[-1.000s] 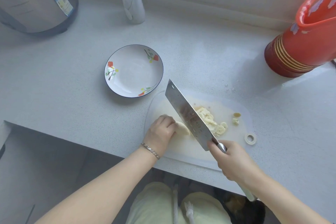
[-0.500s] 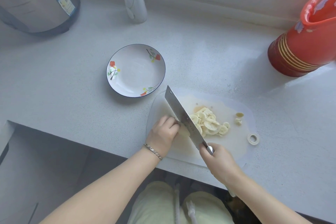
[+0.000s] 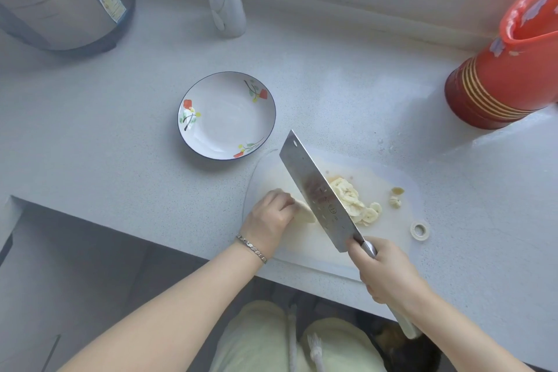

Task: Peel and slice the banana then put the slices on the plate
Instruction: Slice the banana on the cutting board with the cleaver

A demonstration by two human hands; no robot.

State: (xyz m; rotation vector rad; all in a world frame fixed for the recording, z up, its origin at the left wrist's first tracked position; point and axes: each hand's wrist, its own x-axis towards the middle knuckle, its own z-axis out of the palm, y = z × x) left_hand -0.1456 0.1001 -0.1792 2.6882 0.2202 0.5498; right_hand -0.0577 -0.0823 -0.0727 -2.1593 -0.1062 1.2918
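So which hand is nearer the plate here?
Left. The left hand, holding the banana, sits just toward the person from the plate; the right hand grips the cleaver farther off, at the cutting board's near edge.

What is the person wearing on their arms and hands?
No sleeves or gloves show. The left hand has a silver link bracelet at its wrist; the right hand shows nothing worn.
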